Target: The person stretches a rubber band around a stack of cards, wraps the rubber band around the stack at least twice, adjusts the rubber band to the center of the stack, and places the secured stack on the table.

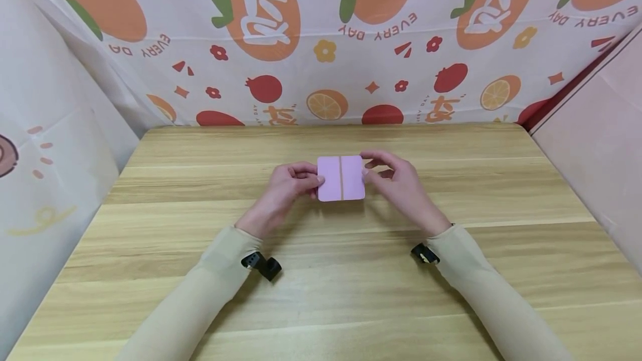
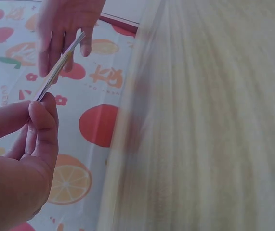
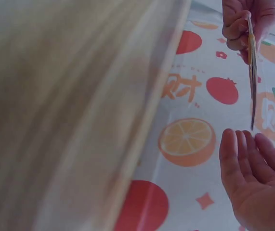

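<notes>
A thin square stack of lilac paper or card (image 1: 329, 181), with a tan band (image 1: 341, 178) down its middle, is held up over the table in the head view. My left hand (image 1: 287, 187) pinches its left edge between thumb and fingers. Edge-on in the left wrist view, the stack (image 2: 59, 66) shows as a narrow layered strip. At its right edge is my right hand (image 1: 398, 183), thumb and fingers spread around that side. In the right wrist view, a small gap separates the right fingertips (image 3: 229, 134) from the stack's end (image 3: 253, 96).
Beneath both hands lies a wood-grain table (image 1: 321, 294). A fruit-printed cloth (image 1: 321, 49) hangs along its far edge, with pale cloth on the left (image 1: 60, 116) and right (image 1: 602, 121) sides. Black straps with small devices (image 1: 263, 265) sit at both wrists.
</notes>
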The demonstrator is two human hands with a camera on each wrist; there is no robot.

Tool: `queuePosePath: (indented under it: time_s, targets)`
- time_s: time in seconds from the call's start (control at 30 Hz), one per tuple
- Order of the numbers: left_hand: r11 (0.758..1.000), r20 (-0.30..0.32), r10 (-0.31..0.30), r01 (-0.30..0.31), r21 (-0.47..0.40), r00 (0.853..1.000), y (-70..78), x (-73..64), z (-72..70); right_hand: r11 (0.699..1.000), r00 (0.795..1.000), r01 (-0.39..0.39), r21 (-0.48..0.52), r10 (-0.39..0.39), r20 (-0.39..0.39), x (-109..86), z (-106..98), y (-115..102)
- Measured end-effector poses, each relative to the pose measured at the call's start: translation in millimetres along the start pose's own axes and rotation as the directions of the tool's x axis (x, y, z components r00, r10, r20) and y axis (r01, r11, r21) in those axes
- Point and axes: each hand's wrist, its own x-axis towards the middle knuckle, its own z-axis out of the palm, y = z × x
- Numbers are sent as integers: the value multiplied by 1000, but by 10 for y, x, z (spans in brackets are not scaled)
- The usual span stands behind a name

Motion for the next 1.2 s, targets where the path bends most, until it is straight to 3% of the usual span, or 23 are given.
queuePosePath:
  time_s: [0.13,0.27,0.37,0.47,0.6,0.73,0.8,0.83,0.87,0.97,1.03,1.1,1.17,1.2]
  targets:
    - [1000,-13,-3,3,-16,1000,18,1,-11,992,999,17,-121,-13,33,-19,7,-55]
    - [1000,-17,-2,2,8,1000,33,1,-8,970,988,95,-222,-64,142,-28,19,-129]
    - [999,-21,6,-5,34,1000,45,-8,2,939,965,160,-304,-84,247,-39,21,-185]
    - [998,-18,20,-19,52,1000,51,-21,18,888,943,205,-410,-68,326,-65,28,-227]
    - [995,3,40,-40,87,999,54,-43,44,815,937,261,-517,-85,340,-97,47,-245]
    - [980,22,76,-79,183,997,71,-53,49,793,938,298,-532,-140,316,-97,55,-232]
    - [936,52,138,-147,321,989,99,-55,24,795,938,302,-526,-150,312,-86,50,-222]
    - [893,83,174,-193,406,981,118,-58,2,797,938,302,-524,-150,312,-78,44,-215]
    - [837,121,212,-244,489,970,138,-58,-20,798,939,300,-523,-150,311,-71,38,-206]
    - [624,260,297,-393,675,919,188,-63,-70,807,941,287,-517,-135,311,-49,22,-178]
    - [526,343,301,-455,719,890,194,-64,-75,811,940,283,-513,-129,316,-39,15,-161]
    - [477,395,289,-489,731,872,185,-62,-59,817,940,275,-506,-118,319,-34,12,-150]
    - [447,421,279,-505,739,863,170,-63,-38,823,939,271,-499,-113,324,-30,13,-142]
    - [446,427,272,-506,738,862,162,-63,-28,823,938,272,-499,-111,327,-27,17,-137]
